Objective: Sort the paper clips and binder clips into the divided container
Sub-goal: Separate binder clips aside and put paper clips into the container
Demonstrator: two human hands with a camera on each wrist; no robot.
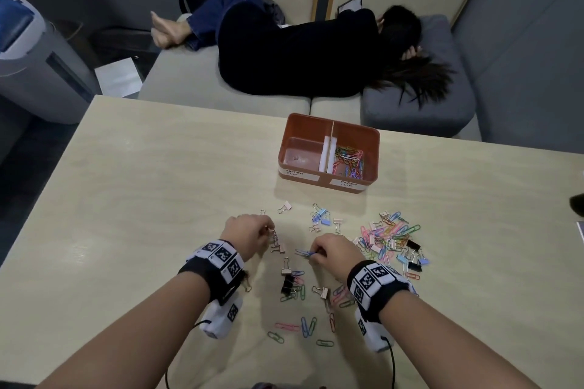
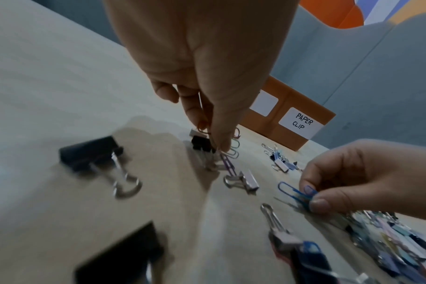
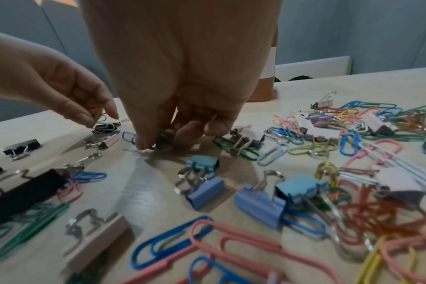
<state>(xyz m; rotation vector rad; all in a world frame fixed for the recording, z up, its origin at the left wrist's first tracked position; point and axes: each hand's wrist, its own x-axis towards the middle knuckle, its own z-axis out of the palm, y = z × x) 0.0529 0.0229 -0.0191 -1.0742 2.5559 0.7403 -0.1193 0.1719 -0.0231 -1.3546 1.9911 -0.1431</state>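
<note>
My left hand (image 1: 268, 234) hovers low over small binder clips (image 1: 278, 245) and pinches a few paper clips (image 2: 204, 124), orange and green, between thumb and fingers. My right hand (image 1: 314, 256) pinches a blue paper clip (image 2: 292, 189) together with green ones (image 3: 167, 137), fingertips down at the table. The orange divided container (image 1: 373, 151) stands beyond the hands. Its right half, labelled PAPER CLIP (image 2: 303, 123), holds coloured paper clips (image 1: 347, 159). Its left half, labelled for binder clips, looks almost bare. A mixed pile of clips (image 1: 392, 240) lies to the right.
More clips lie between my wrists (image 1: 294, 287) and near the front edge (image 1: 305, 327); blue binder clips (image 1: 320, 218) sit ahead of my right hand. A person lies on a bench (image 1: 300, 54) past the table's far edge. A grey machine (image 1: 34, 57) stands at left.
</note>
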